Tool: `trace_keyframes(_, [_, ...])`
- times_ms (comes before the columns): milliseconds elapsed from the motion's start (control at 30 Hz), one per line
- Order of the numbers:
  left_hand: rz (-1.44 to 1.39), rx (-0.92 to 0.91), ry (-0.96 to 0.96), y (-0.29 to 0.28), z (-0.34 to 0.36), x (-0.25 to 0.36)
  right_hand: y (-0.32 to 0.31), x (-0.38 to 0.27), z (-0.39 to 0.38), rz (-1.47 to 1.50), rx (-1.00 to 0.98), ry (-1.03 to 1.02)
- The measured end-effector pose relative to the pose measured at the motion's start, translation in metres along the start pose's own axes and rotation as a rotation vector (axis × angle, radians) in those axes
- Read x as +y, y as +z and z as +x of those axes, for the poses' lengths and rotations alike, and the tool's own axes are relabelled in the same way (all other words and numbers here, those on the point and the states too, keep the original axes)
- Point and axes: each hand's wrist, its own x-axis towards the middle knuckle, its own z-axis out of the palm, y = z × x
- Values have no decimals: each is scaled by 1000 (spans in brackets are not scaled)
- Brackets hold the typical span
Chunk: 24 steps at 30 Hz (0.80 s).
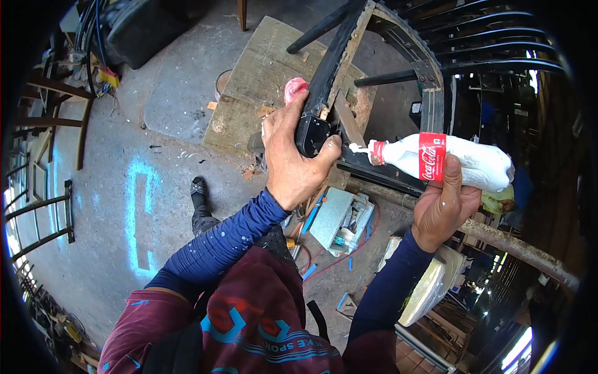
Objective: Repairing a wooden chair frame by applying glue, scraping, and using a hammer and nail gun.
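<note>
My left hand point(291, 156) is wrapped round the corner of an upturned black wooden chair frame point(331, 68), thumb on the near side, fingers on the far side. A crumpled pink cloth or sponge point(296, 90) shows at its fingertips; whether they pinch it I cannot tell. My right hand point(443, 209) grips a plastic bottle point(476, 161) of white liquid, probably glue, with a red label. The bottle lies almost level, its red cap and white-smeared nozzle pointing left at the frame corner, a short way from my left thumb. White smears mark that thumb.
Under the frame lies a worn wooden board point(249, 87) with wood scraps. Nearer me, an open pale box point(339, 221) of supplies sits on the concrete floor, blue strips around it. A rusty pipe point(523, 246) runs at the right. Other chair frames point(59, 121) stand at the left.
</note>
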Motion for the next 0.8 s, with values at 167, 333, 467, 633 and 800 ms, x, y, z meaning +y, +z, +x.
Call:
trace_keyframes(167, [-5,-4,22,0,-1,-1,3,10,-5,-105,-54,-48])
trace_keyframes(333, [12,-303,226,-32,1,-17,-7,10,-5,82,187,92])
trace_keyframes(467, [-148,-496,208,-46,22,-41,-15,9,-8,447,227,347])
trace_keyframes(633, [-262,-436,195,-26,22,-61,-17,10,-22,688,221,410])
trace_keyframes(800, [-198,-315,328,-14,17,-72,-7,-3,-19,648,157,357])
